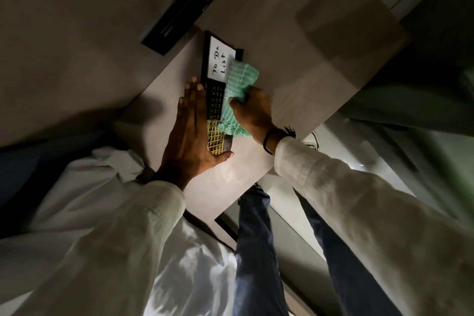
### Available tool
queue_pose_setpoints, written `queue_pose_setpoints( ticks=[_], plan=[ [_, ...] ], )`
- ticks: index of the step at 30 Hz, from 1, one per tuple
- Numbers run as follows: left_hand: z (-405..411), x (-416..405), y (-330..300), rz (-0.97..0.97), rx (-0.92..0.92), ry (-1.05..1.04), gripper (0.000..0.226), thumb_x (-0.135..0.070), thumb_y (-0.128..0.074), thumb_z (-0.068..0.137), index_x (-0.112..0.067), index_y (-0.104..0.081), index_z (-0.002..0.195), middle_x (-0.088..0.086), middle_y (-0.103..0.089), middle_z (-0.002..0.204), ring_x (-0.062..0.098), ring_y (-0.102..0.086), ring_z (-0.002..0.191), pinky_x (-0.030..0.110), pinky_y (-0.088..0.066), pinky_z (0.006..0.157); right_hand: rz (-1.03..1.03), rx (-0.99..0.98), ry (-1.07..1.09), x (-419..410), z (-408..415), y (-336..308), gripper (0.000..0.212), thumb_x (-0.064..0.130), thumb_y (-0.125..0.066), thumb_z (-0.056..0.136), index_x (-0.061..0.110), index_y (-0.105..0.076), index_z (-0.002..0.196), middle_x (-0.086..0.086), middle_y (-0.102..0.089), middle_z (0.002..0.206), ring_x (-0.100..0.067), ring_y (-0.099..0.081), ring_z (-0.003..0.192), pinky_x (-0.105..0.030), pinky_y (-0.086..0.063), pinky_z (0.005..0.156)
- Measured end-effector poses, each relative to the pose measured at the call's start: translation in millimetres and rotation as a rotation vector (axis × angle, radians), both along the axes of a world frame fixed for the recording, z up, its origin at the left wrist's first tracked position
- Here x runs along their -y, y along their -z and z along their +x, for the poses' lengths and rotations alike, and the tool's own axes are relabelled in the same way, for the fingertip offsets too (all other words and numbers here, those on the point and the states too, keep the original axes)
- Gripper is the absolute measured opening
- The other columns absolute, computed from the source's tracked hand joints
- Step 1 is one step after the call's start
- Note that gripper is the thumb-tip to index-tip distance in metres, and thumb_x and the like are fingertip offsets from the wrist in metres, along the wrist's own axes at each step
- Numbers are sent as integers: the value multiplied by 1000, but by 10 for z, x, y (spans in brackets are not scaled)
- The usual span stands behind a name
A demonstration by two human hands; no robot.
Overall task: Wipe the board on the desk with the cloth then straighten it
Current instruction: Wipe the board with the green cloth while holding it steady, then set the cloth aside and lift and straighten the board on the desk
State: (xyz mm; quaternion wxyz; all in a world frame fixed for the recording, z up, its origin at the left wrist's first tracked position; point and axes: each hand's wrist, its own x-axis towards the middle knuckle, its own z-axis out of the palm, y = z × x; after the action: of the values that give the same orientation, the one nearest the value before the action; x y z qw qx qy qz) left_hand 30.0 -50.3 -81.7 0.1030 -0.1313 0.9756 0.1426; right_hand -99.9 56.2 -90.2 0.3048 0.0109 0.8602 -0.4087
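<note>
A black-framed board [218, 64] lies flat on the pale wooden desk [295, 64]. Its white panel reads "To Do List"; below that is a dark grid and a gold grid section. My left hand [191, 131] lies flat with straight fingers along the board's left edge, thumb at its near end. My right hand [252, 110] grips a green checked cloth [237, 84] that rests on the board's right side and covers part of the white panel and grid.
A long black slot [184, 5] runs in the desk surface beyond the board. The desk's near edge [246, 187] is by my legs in dark jeans. A pale wall or panel fills the left side.
</note>
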Motion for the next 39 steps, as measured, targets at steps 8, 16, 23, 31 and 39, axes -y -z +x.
queue_pose_setpoints(
  ticks=[8,16,23,31,39],
  plan=[
    [2,6,-33,37,-44,0,140,-79,-69,68,1,-2,161,24,-9,171,37,-12,161,49,-19,131,-119,172,-46,-63,-71,-88,16,13,-73,81,3,-72,93,-15,-76,95,-30,-71,90,-33,-58,78],
    [-207,-96,-599,96,50,-90,122,-73,-65,77,-4,-13,162,22,-4,172,40,-3,161,59,-9,130,-223,628,-98,-598,-608,-601,60,-9,-63,79,23,-50,127,-5,-66,121,-28,-62,112,-47,-53,93],
    [-1204,-851,-1016,800,-49,-710,58,-24,-62,99,-16,-40,153,8,-55,151,27,-56,138,38,-54,107,-284,762,-232,-933,-1271,-1087,61,-16,-57,82,8,-43,137,-25,-59,133,-41,-60,121,-58,-46,105],
    [-2149,-1399,-673,1290,-33,-1341,20,7,-60,93,3,-63,112,22,-64,105,30,-61,98,43,-55,85,-123,553,-292,-1290,-2214,-572,41,-2,-60,87,8,-58,126,-16,-64,127,-27,-64,105,-25,-53,86],
    [-2613,-1464,8,1200,9,-1464,24,8,-63,89,-11,-65,104,16,-69,109,33,-68,108,50,-54,107,49,355,-337,-1274,-2613,6,30,-4,-63,81,4,-64,109,-23,-67,114,-33,-62,107,-43,-50,92]
  ],
)
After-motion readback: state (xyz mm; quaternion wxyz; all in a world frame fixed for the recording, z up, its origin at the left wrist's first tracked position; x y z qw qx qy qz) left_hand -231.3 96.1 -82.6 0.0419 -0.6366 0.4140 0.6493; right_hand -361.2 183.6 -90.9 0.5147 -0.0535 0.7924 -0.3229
